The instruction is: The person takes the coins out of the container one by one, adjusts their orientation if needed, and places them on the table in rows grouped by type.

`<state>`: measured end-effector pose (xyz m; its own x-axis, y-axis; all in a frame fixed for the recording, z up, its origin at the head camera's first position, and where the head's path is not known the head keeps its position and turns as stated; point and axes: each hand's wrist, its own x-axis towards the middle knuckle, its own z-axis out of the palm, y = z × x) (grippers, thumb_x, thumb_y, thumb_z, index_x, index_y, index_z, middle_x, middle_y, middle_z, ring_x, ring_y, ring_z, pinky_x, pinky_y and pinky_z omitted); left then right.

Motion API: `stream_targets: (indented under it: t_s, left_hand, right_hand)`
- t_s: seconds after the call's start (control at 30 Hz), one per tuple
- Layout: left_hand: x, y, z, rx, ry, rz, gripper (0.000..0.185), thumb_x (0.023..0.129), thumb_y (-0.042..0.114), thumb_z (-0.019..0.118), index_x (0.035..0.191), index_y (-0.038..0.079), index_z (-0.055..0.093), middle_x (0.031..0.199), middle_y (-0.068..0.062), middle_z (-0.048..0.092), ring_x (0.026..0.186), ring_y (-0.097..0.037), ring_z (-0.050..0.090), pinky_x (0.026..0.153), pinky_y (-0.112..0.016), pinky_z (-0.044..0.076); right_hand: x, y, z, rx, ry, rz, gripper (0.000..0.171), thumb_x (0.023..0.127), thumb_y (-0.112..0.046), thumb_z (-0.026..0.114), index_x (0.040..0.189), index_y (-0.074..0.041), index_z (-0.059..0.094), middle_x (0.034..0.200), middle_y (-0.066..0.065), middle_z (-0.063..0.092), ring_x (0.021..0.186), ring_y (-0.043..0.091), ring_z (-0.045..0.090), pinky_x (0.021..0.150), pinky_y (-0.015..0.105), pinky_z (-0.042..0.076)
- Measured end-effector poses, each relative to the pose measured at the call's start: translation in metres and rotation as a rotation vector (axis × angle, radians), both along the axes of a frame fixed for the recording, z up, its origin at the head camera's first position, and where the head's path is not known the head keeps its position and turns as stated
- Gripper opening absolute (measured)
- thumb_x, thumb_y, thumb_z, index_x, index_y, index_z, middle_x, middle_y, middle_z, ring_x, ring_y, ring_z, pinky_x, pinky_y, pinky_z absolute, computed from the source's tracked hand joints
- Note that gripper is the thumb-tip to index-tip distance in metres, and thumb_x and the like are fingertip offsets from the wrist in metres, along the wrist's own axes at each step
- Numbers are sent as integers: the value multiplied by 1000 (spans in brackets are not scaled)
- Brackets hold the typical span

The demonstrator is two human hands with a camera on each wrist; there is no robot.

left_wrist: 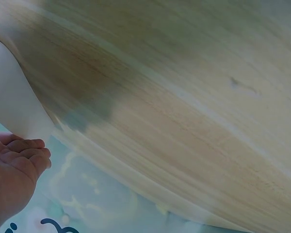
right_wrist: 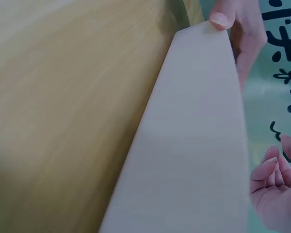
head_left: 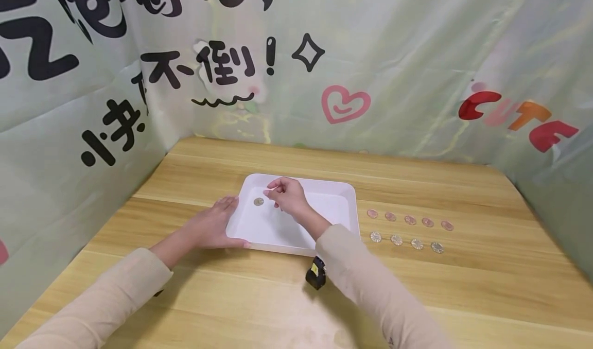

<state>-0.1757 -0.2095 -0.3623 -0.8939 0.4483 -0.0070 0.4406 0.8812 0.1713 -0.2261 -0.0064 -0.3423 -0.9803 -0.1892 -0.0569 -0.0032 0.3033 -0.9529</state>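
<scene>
A shallow white tray (head_left: 278, 229) lies on the wooden table. My left hand (head_left: 214, 226) holds its left end, thumb along the front wall and fingers against the left side. Inside the tray, toward the left, rests one silvery coin (head_left: 258, 202). Just to the right of that coin and above the tray floor hovers my right hand (head_left: 289, 197). In the right wrist view the right hand (right_wrist: 279, 191) has its thumb apart from loosely bent fingers, with no object visible between them. The tray's outer wall (right_wrist: 194, 131) fills the middle of that view.
Right of the tray lie a row of several copper-coloured coins (head_left: 410, 220) and a nearer row of several silvery coins (head_left: 417, 244). A small black device (head_left: 316, 273) shows below the right sleeve. Printed curtains (head_left: 407, 81) surround the table's back and sides.
</scene>
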Motion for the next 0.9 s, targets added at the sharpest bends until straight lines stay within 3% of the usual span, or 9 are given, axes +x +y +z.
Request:
stream_targets:
  t_s: [0.2, 0.43, 0.73, 0.9]
  left_hand:
    - [0, 0, -1, 2, 13, -13, 111, 70, 66, 64, 139, -13, 29, 143, -29, 34, 134, -43, 31, 104, -52, 36]
    - [-1, 0, -2, 15, 33, -24, 110, 69, 65, 65, 138, -13, 30, 143, -29, 35, 133, -44, 33, 103, -52, 38]
    - [-2, -1, -3, 16, 30, -22, 111, 69, 65, 65, 138, -14, 29, 143, -30, 34, 133, -44, 33, 101, -53, 39]
    - [-1, 0, -2, 28, 33, -26, 110, 69, 64, 66, 138, -14, 30, 143, -30, 35, 133, -44, 33, 101, -53, 39]
  right_hand:
    - [-11, -18, -11, 31, -30, -38, 21, 83, -9, 69, 100, 1, 64, 63, -3, 46, 50, 8, 46, 44, 15, 37]
    - [-20, -30, -21, 120, -45, -24, 22, 83, -9, 69, 102, 2, 66, 65, -2, 47, 53, 7, 47, 49, 15, 39]
    - [-23, -31, -29, 246, -95, 20, 28, 84, -13, 68, 107, 1, 66, 81, 8, 61, 63, 10, 51, 53, 17, 42]
    - [-22, -31, -31, 299, -51, 53, 26, 86, -14, 66, 107, 1, 67, 94, 13, 66, 71, 10, 50, 58, 16, 39]
